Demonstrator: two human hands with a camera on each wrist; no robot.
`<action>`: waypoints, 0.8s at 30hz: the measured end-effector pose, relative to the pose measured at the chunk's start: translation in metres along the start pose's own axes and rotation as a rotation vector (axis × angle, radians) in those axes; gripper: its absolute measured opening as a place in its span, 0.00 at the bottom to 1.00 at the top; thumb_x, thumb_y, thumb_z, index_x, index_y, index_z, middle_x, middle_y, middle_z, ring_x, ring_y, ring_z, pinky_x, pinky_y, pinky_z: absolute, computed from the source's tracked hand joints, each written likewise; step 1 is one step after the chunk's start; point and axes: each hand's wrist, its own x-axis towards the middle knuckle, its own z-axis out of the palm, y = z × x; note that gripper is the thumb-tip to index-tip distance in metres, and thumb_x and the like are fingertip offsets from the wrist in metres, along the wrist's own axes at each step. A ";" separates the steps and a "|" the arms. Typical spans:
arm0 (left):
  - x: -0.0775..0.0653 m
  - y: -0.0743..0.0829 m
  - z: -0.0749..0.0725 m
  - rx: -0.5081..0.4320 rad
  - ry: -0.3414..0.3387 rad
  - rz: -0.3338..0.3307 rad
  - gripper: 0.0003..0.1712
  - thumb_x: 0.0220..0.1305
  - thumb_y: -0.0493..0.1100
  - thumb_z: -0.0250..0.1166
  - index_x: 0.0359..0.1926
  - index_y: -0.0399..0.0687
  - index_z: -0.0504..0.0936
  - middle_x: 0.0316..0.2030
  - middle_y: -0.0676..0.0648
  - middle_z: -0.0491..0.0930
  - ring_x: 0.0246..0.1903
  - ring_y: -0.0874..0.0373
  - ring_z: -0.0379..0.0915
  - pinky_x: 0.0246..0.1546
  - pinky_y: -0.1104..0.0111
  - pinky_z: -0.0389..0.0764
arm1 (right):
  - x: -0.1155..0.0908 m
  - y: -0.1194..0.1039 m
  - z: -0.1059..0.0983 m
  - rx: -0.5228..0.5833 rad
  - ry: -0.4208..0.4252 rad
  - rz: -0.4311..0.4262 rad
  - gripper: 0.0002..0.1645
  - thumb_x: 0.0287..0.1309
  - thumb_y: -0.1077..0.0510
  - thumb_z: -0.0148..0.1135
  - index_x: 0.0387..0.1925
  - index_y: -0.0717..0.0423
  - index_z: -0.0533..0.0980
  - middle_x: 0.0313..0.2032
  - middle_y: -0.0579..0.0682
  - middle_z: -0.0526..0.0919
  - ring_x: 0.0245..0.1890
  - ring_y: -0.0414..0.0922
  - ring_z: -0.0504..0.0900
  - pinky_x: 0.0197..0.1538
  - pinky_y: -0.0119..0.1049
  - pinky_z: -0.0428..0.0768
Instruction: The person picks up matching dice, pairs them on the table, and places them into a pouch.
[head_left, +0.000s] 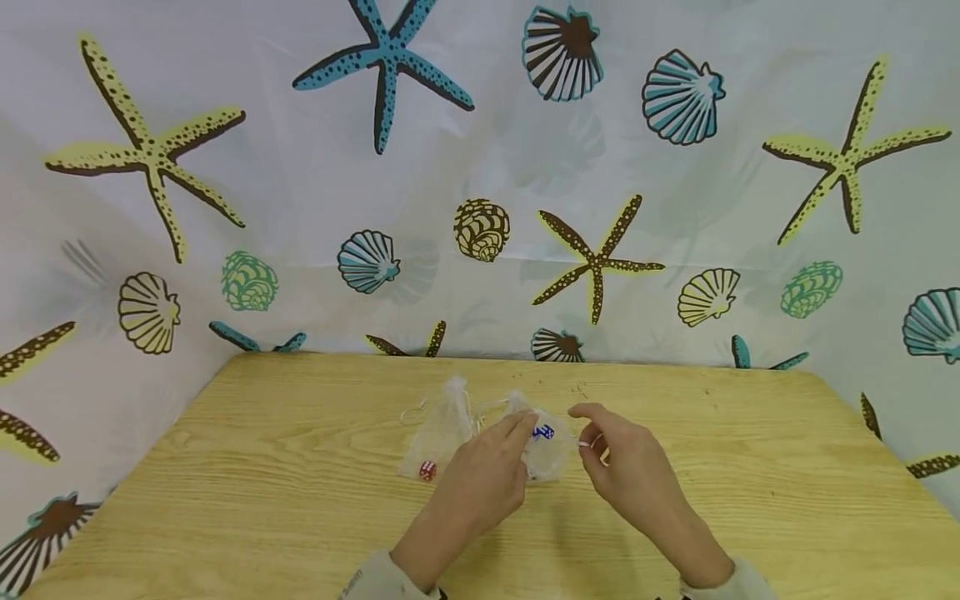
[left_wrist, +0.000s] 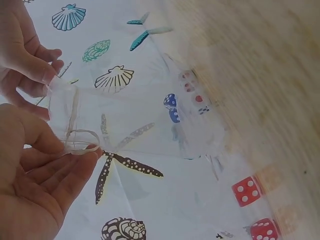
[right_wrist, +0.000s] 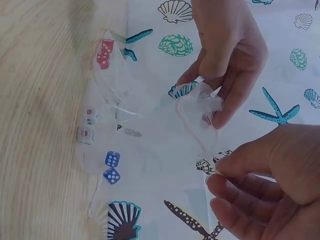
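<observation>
A sheer white drawstring bag (head_left: 546,458) is stretched between my hands. My left hand (left_wrist: 37,175) pinches it near the mouth, by the looped drawstring (left_wrist: 82,142). At the opposite corner of the mouth, my right hand (right_wrist: 270,185) holds the edge between thumb and finger. Blue dice (right_wrist: 112,167) and white dice (right_wrist: 86,126) show through the thin fabric; I cannot tell whether they share one bag. To the left of my left hand (head_left: 483,467), a second sheer bag (head_left: 438,433) lies on the table with red dice (left_wrist: 247,191) in it.
The wooden table (head_left: 285,467) runs back to a hanging white cloth (head_left: 315,192) printed with shells and starfish, which also closes off both sides. Some tiny specks (head_left: 577,390) dot the tabletop behind the right hand.
</observation>
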 end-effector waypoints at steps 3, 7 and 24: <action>0.000 -0.003 0.002 0.005 0.050 0.004 0.24 0.60 0.30 0.59 0.59 0.36 0.74 0.54 0.41 0.78 0.48 0.49 0.80 0.41 0.65 0.83 | 0.001 0.002 -0.002 0.026 -0.024 0.050 0.20 0.49 0.71 0.65 0.44 0.55 0.77 0.24 0.43 0.79 0.22 0.36 0.77 0.23 0.26 0.71; 0.000 -0.009 0.005 -0.039 0.145 0.021 0.22 0.58 0.26 0.60 0.55 0.37 0.77 0.49 0.41 0.81 0.47 0.49 0.80 0.44 0.63 0.82 | 0.002 0.004 -0.004 0.120 -0.035 0.102 0.16 0.49 0.72 0.63 0.40 0.55 0.77 0.24 0.44 0.78 0.22 0.35 0.76 0.23 0.26 0.72; 0.001 -0.018 0.002 -0.125 0.292 -0.158 0.11 0.56 0.28 0.61 0.41 0.37 0.81 0.29 0.45 0.81 0.18 0.64 0.66 0.20 0.75 0.70 | 0.003 0.013 -0.011 0.191 -0.016 0.190 0.10 0.52 0.72 0.57 0.33 0.57 0.78 0.26 0.48 0.77 0.24 0.38 0.76 0.23 0.28 0.72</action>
